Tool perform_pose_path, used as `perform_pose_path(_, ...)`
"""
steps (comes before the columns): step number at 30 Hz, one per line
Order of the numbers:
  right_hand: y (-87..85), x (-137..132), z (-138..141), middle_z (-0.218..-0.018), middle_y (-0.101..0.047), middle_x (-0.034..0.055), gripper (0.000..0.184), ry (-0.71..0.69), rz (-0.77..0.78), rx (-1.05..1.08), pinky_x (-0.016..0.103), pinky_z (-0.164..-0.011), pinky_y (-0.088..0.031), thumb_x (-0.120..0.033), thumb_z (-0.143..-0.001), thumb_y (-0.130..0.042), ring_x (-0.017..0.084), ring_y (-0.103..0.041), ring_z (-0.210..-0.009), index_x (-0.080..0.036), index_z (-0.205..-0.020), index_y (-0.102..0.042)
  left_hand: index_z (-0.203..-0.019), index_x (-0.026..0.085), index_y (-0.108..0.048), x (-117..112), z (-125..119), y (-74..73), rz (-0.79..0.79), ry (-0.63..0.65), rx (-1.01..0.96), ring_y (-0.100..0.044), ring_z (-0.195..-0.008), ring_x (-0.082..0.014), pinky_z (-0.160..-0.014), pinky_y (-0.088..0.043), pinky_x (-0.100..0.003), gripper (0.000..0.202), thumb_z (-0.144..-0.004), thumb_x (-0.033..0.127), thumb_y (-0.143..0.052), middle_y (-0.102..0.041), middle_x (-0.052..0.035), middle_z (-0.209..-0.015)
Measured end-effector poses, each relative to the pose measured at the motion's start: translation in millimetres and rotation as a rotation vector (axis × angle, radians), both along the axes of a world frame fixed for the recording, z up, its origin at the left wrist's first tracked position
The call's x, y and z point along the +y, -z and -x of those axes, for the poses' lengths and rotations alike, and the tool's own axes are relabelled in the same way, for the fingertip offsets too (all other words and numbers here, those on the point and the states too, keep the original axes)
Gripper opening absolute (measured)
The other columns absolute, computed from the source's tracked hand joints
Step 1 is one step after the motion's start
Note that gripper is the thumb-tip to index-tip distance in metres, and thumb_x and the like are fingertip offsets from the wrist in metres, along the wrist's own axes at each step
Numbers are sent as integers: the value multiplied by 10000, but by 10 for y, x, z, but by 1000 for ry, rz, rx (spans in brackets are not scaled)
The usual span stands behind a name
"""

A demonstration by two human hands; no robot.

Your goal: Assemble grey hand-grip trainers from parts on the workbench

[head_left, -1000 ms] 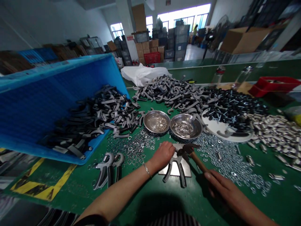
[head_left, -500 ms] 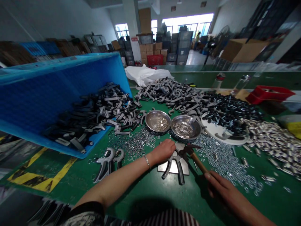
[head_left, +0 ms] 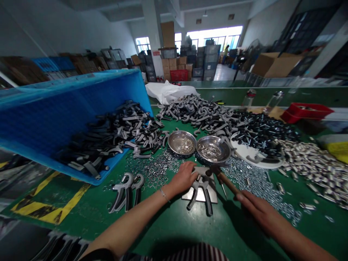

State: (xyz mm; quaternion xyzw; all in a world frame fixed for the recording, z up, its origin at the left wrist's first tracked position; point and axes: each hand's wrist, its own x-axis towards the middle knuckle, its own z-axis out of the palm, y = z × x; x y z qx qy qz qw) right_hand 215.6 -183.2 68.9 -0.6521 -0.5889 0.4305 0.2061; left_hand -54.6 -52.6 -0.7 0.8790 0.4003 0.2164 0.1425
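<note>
My left hand (head_left: 183, 178) rests on the head of a black-and-grey hand grip exerciser (head_left: 199, 192), which lies on a steel plate (head_left: 212, 195). My right hand (head_left: 258, 209) is closed around the wooden handle of a small hammer (head_left: 227, 181). Its metal head is just above the exerciser's top end, and I cannot tell whether they touch. Two assembled grip exercisers (head_left: 122, 192) lie to the left of the plate. Loose steel washers (head_left: 154, 166) cover the green bench behind and beside it.
Two steel bowls (head_left: 181, 142) of small parts stand behind the plate. A tilted blue crate (head_left: 54, 119) holds black handles on the left. Piles of grey handles (head_left: 195, 116), black knobs with screws (head_left: 261, 134) and steel sleeves (head_left: 312, 166) spread across the bench. A red tray (head_left: 306, 111) stands at the back right.
The view has tilted slightly upward. The hammer head has shifted left, closer to the exerciser's top, and my left hand has slid slightly down and left on the exerciser.
</note>
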Motion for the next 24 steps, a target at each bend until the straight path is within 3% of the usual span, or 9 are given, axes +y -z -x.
perform_pose_path(4, -186, 182, 69, -691, -628, 19, 430, -91, -133, -131, 330, -676, -467, -591, -984, -328, 205, -611, -661, -257, -863, -571, -1105, 178, -590, -204, 148, -136, 24, 78, 114, -512, -1124, -261, -1027, -385, -422, 223, -882, 183, -589, -610, -90, -1136)
perform_pose_path(6, -151, 292, 118, -698, -636, 25, 415, -108, -146, -206, 329, -658, -454, -577, -980, -338, 210, -609, -649, -245, -875, -565, -1032, 175, -615, -218, 171, -159, 3, 116, 227, -526, -1084, -277, -996, -388, -436, 150, -886, 202, -600, -626, -99, -1082)
perform_pose_path(10, 29, 492, 124, -679, -654, 31, 440, -199, -22, -239, 317, -612, -452, -590, -961, -367, 219, -620, -628, -230, -841, -590, -900, 147, -636, -155, 134, -133, -61, 149, 391, -553, -991, -280, -891, -402, -420, 96, -927, 206, -565, -646, -110, -965)
perform_pose_path(14, 75, 563, 90, -709, -663, 33, 451, -162, -89, -252, 313, -645, -461, -579, -985, -321, 217, -633, -666, -233, -861, -583, -904, 138, -639, -133, 108, -114, -85, 146, 409, -554, -981, -265, -876, -387, -399, 126, -950, 184, -532, -648, -99, -956)
perform_pose_path(20, 88, 334, 58, -800, -717, 61, 433, -245, -21, -230, 321, -688, -508, -568, -989, -344, 235, -679, -733, -244, -933, -626, -914, 128, -643, -160, 158, -98, -63, 125, 403, -549, -996, -267, -918, -372, -406, 134, -956, 208, -543, -646, -103, -953)
perform_pose_path(24, 361, 76, -74, -825, -764, 92, 460, -200, -84, -251, 332, -600, -544, -643, -910, -436, 268, -714, -684, -257, -934, -685, -937, 120, -638, -144, 140, -42, -70, 133, 395, -543, -1023, -269, -932, -381, -400, 141, -954, 235, -558, -639, -107, -972)
